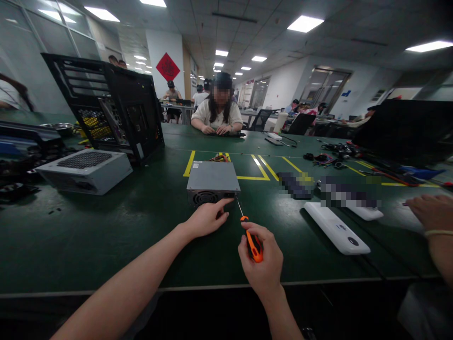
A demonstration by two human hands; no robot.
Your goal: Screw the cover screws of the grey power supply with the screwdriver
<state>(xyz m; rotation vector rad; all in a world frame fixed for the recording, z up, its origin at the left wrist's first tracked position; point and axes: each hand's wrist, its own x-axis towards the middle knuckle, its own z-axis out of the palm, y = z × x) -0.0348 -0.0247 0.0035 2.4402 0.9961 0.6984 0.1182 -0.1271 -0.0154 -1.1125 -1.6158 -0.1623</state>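
Observation:
A grey computer power supply (213, 175) lies on the green table (148, 203), its fan grille and socket facing me. My left hand (208, 218) is at its front face, the index finger stretched along the lower edge near the socket and the thumb apart. In my right hand (264, 255) is an orange-handled screwdriver (255, 245), gripped by the handle. The thin shaft slants up and left, and its tip is at the lower right corner of the power supply. Whether the tip sits in a screw is too small to tell.
At left stand a second power supply (87, 170) and an open black computer case (116, 108). White power banks or similar white devices (336, 229) and a blurred phone lie at right. Cables and a black monitor are farther right. Another person's hand (430, 212) rests at the right edge; someone sits opposite.

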